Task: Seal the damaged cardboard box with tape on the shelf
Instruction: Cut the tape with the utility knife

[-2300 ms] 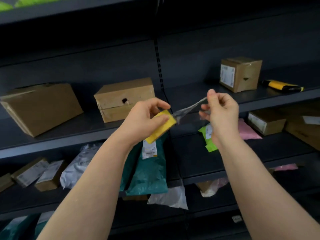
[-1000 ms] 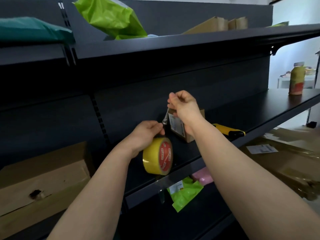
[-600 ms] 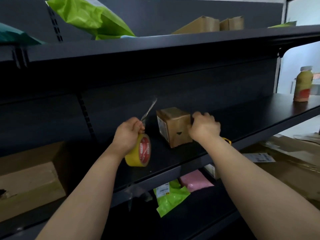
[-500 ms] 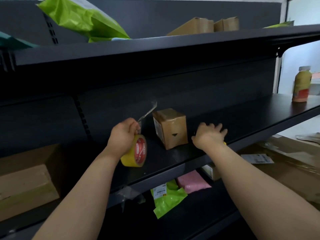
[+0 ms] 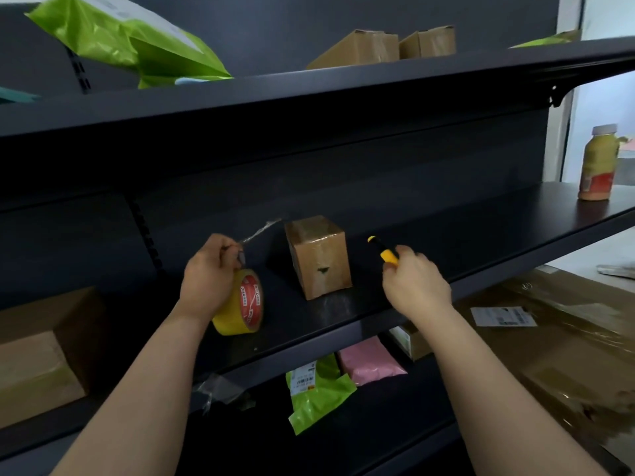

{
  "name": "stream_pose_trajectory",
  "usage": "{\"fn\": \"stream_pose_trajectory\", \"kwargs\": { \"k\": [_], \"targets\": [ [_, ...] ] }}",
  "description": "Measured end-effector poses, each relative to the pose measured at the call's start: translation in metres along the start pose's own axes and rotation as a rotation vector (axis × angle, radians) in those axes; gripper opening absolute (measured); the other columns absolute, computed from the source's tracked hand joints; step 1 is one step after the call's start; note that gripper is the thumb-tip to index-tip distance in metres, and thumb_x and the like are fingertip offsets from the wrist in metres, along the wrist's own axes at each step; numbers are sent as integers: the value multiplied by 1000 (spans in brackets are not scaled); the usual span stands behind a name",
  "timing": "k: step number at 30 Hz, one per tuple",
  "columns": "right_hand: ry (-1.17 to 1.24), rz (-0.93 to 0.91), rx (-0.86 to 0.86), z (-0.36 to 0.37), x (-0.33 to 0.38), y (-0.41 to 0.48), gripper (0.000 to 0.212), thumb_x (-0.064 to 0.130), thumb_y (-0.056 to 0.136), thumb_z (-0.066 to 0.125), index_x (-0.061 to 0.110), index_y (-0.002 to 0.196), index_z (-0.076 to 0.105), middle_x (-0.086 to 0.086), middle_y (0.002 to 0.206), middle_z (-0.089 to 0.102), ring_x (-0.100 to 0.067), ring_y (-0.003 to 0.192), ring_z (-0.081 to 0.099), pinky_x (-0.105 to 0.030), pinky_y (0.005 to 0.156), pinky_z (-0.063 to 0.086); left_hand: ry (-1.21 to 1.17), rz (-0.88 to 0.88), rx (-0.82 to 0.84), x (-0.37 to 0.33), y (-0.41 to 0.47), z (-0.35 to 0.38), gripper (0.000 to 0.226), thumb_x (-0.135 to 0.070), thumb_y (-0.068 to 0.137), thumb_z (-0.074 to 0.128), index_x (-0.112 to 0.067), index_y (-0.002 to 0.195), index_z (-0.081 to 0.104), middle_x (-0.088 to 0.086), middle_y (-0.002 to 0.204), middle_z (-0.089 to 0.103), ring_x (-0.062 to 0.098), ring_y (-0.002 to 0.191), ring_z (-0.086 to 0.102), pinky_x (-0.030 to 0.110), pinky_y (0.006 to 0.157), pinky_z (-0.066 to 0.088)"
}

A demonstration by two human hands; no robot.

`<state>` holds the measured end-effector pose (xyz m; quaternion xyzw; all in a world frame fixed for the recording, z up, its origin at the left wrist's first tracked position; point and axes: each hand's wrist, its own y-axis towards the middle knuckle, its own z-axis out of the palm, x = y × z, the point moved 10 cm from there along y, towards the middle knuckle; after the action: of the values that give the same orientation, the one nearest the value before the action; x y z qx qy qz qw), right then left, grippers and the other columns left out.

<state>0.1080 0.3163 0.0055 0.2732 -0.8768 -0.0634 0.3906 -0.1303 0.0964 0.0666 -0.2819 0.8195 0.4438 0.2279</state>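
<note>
A small cardboard box [image 5: 318, 255] with a dark tear in its front face stands on the black middle shelf [image 5: 481, 242]. Left of it, my left hand [image 5: 208, 274] grips a yellow tape roll [image 5: 242, 305] with a red core label. A pulled strip of clear tape [image 5: 261, 230] stretches up from that hand toward the box's upper left corner. To the right of the box, my right hand [image 5: 415, 281] grips a yellow and black utility knife [image 5: 383, 250], whose tip points up and left.
A yellowish bottle [image 5: 598, 163] stands at the shelf's far right. Cardboard boxes [image 5: 357, 49] and a green bag [image 5: 130, 42] lie on the top shelf. A larger box [image 5: 41, 355] sits lower left. Pink and green parcels [image 5: 343, 369] lie below; a flat carton [image 5: 556, 345] lies at right.
My right hand let go of the tape end, touched the box, then moved right and picked up the utility knife. My left hand kept the roll, with the strip hanging free.
</note>
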Motion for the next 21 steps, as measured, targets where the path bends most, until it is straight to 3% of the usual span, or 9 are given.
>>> {"fn": "stream_pose_trajectory", "kwargs": {
  "k": [3,6,11,14,17,21],
  "targets": [
    [241,-108,100,-1,14,-24,59,30,94,58,24,148,34,0,130,43,-23,112,52,-38,88,45,-61,-35,21,4,-1,-3,15,-13,102,45,-12,95,58,1,87,63,10,82,60,25,75,47],
    [352,-244,255,10,40,-38,64,21,85,70,29,143,43,8,113,43,-14,101,51,-36,88,46,-147,-135,109,14,0,-2,14,-15,103,45,-15,98,58,5,94,65,16,90,61,30,80,50],
    [308,-402,400,32,84,-48,70,15,81,66,45,140,42,12,116,49,-8,102,52,-29,86,45,-245,-247,220,16,-1,-7,18,-21,103,48,-8,106,60,5,109,62,13,87,63,24,74,47],
    [209,-492,396,37,105,-50,62,32,82,70,57,133,44,23,102,53,-5,97,55,-30,84,49,-285,-260,269,14,-5,-9,15,-23,102,49,-11,103,60,4,114,62,16,90,68,25,76,50],
    [30,-582,361,34,121,-49,52,45,85,68,58,131,46,24,92,52,-5,89,52,-29,75,46,-314,-252,312,12,-10,-8,17,-25,103,48,-15,96,60,4,116,63,20,96,69,29,80,54],
    [-62,-661,412,39,139,-48,53,42,90,63,59,134,41,18,115,58,-4,94,52,-29,81,47,-320,-248,335,4,-13,-13,20,-27,103,48,-18,90,60,1,115,66,12,84,67,15,61,50]
  ]
}}
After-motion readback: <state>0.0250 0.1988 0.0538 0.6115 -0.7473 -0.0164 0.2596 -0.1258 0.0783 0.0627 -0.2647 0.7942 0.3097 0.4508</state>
